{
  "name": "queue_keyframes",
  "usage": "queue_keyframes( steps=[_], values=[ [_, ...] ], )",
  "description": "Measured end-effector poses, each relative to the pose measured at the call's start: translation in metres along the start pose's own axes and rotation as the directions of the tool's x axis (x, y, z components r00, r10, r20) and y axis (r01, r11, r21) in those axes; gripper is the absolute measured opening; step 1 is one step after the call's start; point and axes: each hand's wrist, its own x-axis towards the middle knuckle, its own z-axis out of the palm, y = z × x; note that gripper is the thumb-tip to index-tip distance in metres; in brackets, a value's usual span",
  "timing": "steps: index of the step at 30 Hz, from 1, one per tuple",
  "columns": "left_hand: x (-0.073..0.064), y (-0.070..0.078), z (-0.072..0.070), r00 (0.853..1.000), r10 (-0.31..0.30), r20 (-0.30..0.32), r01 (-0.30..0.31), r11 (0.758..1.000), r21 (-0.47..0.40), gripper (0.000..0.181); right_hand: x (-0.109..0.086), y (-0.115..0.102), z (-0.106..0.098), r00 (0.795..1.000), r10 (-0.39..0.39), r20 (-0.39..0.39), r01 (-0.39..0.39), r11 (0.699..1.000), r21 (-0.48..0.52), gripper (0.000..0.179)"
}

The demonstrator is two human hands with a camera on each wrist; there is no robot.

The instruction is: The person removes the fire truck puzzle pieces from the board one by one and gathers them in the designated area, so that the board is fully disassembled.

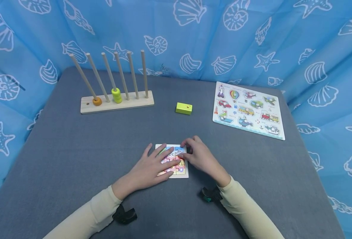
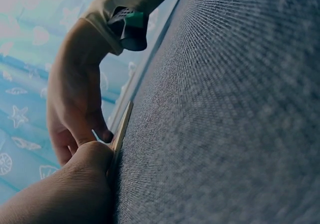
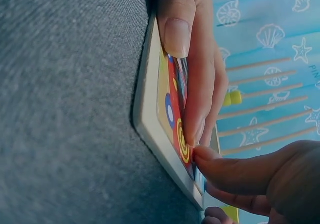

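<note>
Head view, with both wrist views: we find the small jigsaw puzzle (image 1: 182,170) flat on the grey table (image 1: 164,212), directly beneath the left hand (image 1: 150,167), whose fingers lie spread across its pieces. At its upper right corner, we see the right hand (image 1: 202,157) with thumb and forefinger pinching a thin pale piece (image 2: 98,136), which the left wrist view shows tilted above the puzzle. The left fingers cover much of the picture and lie just beside the right thumb.

Beyond the puzzle we note a yellow-green block (image 1: 183,108); to its left a peg stand (image 1: 134,103) carries an orange ring (image 1: 97,101) and yellow-green rings (image 1: 116,96), and to its right lies a vehicle board (image 1: 235,122). We observe bare cloth on both sides of the forearms, while a shell-patterned curtain (image 1: 164,20) bounds the far edge.
</note>
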Motion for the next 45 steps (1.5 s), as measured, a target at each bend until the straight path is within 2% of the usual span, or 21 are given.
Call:
queue_keyframes(
  steps=[12,24,32,37,45],
  values=[
    [0.002,-0.002,0.001,1.000,0.007,-0.008,-0.007,1.000,0.013,0.049,0.006,-0.001,-0.001,0.999,-0.013,-0.043,0.014,1.000,0.023,0.017],
    [0.000,-0.003,-0.002,1.000,-0.011,0.001,0.011,1.000,-0.004,0.049,0.009,0.003,0.000,0.992,-0.109,-0.069,0.114,0.991,0.066,0.011],
    [0.000,-0.002,-0.001,1.000,-0.028,0.006,0.028,1.000,0.004,0.050,0.009,0.001,-0.002,0.993,-0.111,-0.030,0.114,0.989,0.097,0.014],
    [0.002,-0.001,0.002,1.000,-0.014,-0.015,0.014,1.000,0.012,0.049,0.005,0.012,-0.015,0.997,-0.068,-0.022,0.070,0.990,0.125,0.015],
    [0.001,-0.001,0.002,1.000,0.000,-0.021,-0.001,1.000,-0.019,0.049,-0.008,0.050,-0.052,0.999,0.007,-0.049,-0.002,0.994,0.108,0.015]
  ],
)
